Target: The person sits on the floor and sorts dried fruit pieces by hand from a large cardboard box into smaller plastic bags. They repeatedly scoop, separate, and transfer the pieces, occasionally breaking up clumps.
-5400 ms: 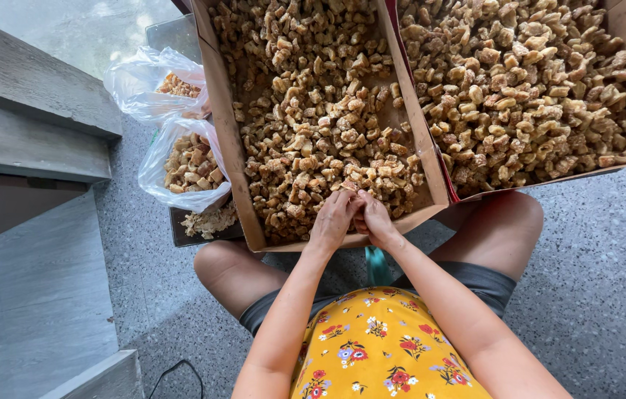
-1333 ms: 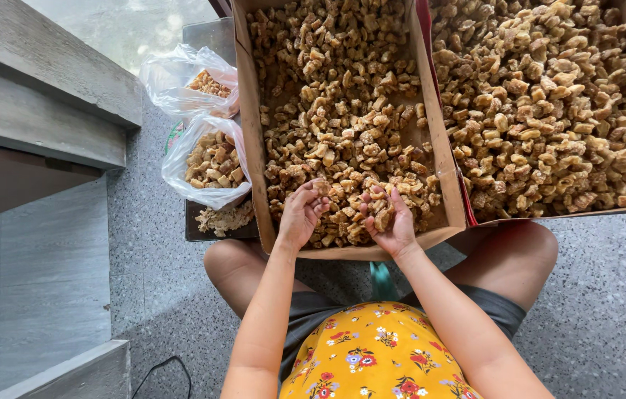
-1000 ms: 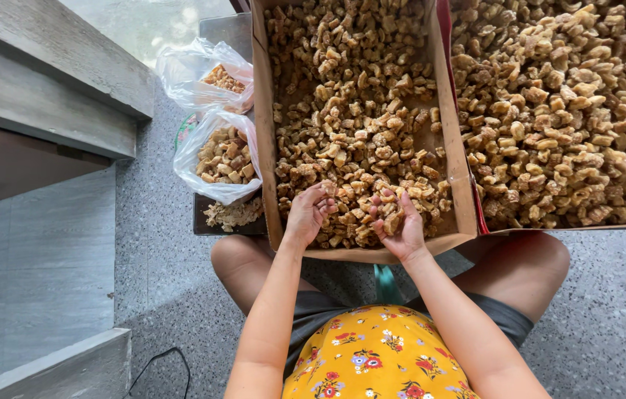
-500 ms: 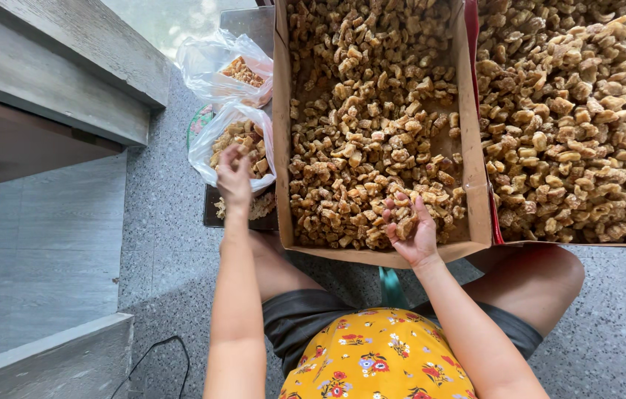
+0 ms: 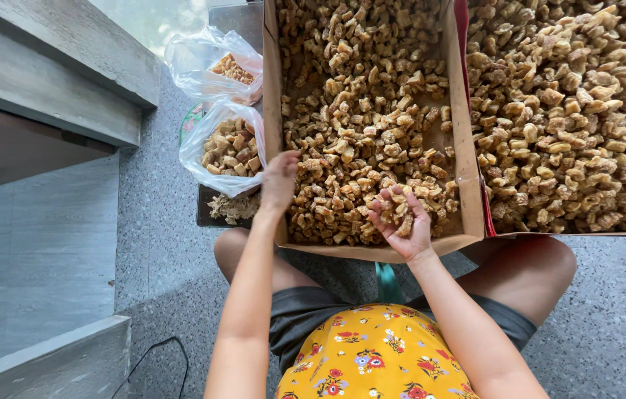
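Observation:
I sit on the floor with a long cardboard box (image 5: 274, 89) against my knees, filled with small brown dried chunks (image 5: 361, 111). My right hand (image 5: 404, 222) is cupped palm up over the box's near end and holds several of these chunks. My left hand (image 5: 280, 181) hovers over the box's left wall, back of the hand up, with nothing visible in it. Just left of it a clear plastic bag (image 5: 228, 148) holds sorted chunks.
A second cardboard box (image 5: 572, 234) of the same chunks lies to the right. Another clear bag (image 5: 213, 70) sits further back on the left, over a dark tray (image 5: 207, 214) with crumbs. Grey stone steps (image 5: 47, 81) rise at left. A black cable (image 5: 158, 362) lies on the speckled floor.
My left hand has swung from over the nearer plastic bag back to the box's left edge. My right hand stays cupped with chunks in it. The camera view has shifted right.

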